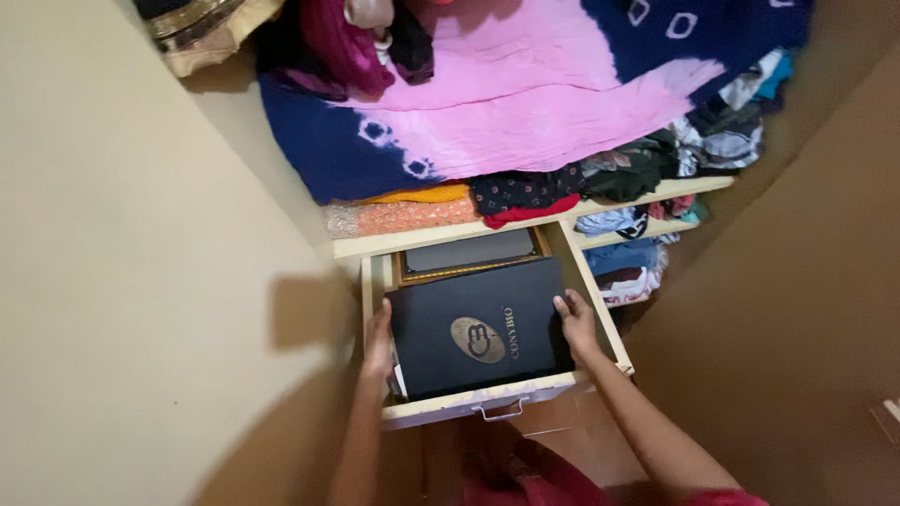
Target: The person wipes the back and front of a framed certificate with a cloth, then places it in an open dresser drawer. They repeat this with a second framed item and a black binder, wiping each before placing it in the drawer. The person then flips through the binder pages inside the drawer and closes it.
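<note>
Black folder (480,328), flat and rectangular with an oval gold emblem on its cover, lay over the open cream drawer (487,401) and filled most of it; gripped at both short edges; left hand (379,343) curled around the folder's left edge, fingers tucked out of sight beneath; right hand (577,321) pressed on the folder's right edge, fingers spread over the cover; behind the folder, deeper in the drawer, sat a dark tablet-like slab in a brown frame (469,253); above the drawer, heaped on the shelf (525,216), a pink and navy cloth (525,103) over folded orange, black and red garments; right of the drawer, more folded clothes (630,253) on lower shelves; below the drawer front, a small metal handle (504,409).
</note>
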